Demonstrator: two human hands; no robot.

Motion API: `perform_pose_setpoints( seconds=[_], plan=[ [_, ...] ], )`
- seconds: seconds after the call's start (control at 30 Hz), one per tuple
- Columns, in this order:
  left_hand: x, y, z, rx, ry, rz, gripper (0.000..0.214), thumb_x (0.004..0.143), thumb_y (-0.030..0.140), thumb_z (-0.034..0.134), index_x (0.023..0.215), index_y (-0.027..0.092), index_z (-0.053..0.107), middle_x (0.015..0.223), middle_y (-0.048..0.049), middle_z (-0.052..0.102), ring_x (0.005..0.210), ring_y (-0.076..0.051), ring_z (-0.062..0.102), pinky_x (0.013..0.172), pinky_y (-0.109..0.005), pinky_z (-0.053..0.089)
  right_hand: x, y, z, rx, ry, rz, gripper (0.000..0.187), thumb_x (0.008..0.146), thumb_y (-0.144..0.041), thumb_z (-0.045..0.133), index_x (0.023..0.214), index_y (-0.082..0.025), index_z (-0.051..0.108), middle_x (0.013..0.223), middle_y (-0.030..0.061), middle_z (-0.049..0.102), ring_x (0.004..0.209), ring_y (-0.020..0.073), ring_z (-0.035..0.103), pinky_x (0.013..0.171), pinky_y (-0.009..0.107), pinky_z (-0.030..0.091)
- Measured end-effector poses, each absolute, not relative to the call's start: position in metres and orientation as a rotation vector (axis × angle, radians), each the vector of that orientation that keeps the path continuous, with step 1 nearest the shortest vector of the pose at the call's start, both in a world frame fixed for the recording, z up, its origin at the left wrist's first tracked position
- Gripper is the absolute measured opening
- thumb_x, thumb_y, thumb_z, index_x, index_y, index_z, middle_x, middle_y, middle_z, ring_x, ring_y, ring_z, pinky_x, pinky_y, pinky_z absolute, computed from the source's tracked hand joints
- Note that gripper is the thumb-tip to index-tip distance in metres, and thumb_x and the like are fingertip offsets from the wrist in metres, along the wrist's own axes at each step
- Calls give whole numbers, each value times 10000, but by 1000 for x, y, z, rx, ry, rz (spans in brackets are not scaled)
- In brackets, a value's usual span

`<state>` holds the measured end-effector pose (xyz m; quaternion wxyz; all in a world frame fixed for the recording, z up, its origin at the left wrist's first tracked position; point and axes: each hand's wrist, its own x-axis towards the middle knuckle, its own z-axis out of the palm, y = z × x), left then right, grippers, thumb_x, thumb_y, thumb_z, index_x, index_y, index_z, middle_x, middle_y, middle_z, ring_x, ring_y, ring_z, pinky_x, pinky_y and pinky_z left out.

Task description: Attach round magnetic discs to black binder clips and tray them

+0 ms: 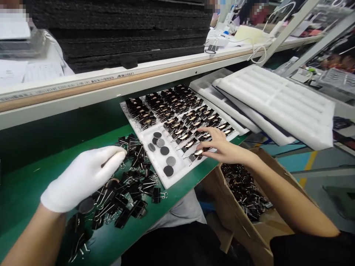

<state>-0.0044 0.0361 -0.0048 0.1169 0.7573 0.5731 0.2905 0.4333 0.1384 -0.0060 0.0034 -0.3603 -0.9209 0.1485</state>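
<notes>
My left hand (pixel 83 177), in a white glove, hovers over a loose pile of black binder clips (pixel 130 184) on the green bench; its fingers are bunched in a pinch, and what they hold is hidden. My bare right hand (pixel 219 146) reaches onto a white foam tray (pixel 177 171) and its fingertips rest on a binder clip (pixel 198 152) at the near end of the clipped rows (pixel 177 111). Several dark round discs (pixel 165 150) lie loose on the tray's bare part.
Stacked white foam trays (pixel 277 103) lie to the right. An open cardboard box (pixel 249 207) of more clips stands below the bench edge. A raised shelf (pixel 111 87) with black foam sheets (pixel 124 29) runs behind. Other people sit at the far side.
</notes>
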Motion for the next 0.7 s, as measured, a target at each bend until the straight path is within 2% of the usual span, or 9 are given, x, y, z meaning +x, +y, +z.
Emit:
perform_pose_setpoints(
  seconds=[0.1,0.27,0.37,0.47,0.6,0.7],
  plan=[
    [-8,37,-13,2242,1619,588,258,1012,478,549,1081,350,762,1003,31,807,774,-208,759,539,-298,531,439,142,-32,-1197,-2858,381,229,1016,-348,578,1087,-291,788,1607,150,315,1462,454,315,1101,709,326],
    [-11,37,-21,2219,1657,532,266,1012,502,551,1102,349,750,1065,51,803,847,-196,760,611,-285,549,435,146,-49,-1098,-2916,357,217,1019,-349,585,1070,-302,792,1674,102,232,1513,469,226,1121,707,276],
    [-12,36,-19,2239,1659,523,310,1023,527,520,1110,336,747,1094,62,798,873,-194,749,658,-286,557,438,146,-43,-1138,-2944,267,202,1000,-370,626,1103,-295,783,1699,109,221,1512,502,234,1111,732,270],
    [-17,33,-14,2255,1700,531,351,1020,564,491,1106,337,745,1092,65,797,866,-209,740,700,-316,566,436,147,-24,-1075,-2943,281,262,984,-406,650,1195,-273,730,1655,148,331,1492,476,332,1133,695,310],
    [-30,25,-16,2272,1763,503,368,1013,573,470,1110,344,742,1057,34,803,836,-240,744,747,-377,582,402,159,1,-863,-2909,450,242,1049,-339,514,1219,-280,676,1453,103,604,1377,348,540,1138,563,406],
    [-38,15,-23,2309,1780,454,353,1004,552,482,1089,339,750,1023,1,807,800,-254,751,734,-394,589,348,175,-5,-694,-2952,549,328,1052,-288,456,1306,-240,658,1413,127,642,1292,335,606,1106,548,467]
  ],
)
